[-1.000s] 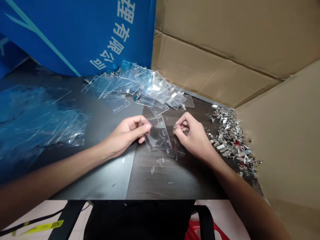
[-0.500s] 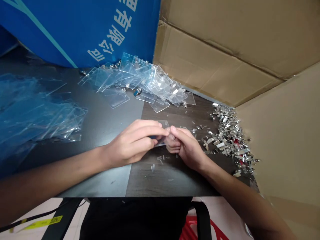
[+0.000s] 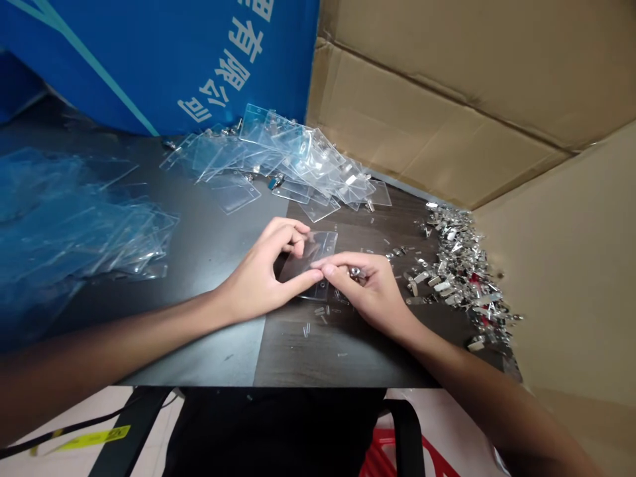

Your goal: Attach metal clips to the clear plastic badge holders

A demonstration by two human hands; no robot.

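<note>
Since the earlier frame the hands are moving apart: in the head view, the left hand [image 3: 261, 275] is pressing a clear plastic badge holder [image 3: 308, 265] onto the dark table [image 3: 213, 348] with its thumb, while the right hand [image 3: 372, 285] is pinching a small metal clip [image 3: 356, 271] just beside the holder, near a heap of clips [image 3: 457, 271].

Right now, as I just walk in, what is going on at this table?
A person holds a clear plastic badge holder over a dark table with the left hand. The right hand reaches across it, a small metal clip showing among its fingers. Loose metal clips lie heaped to the right, and piles of clear holders lie ahead.
</note>
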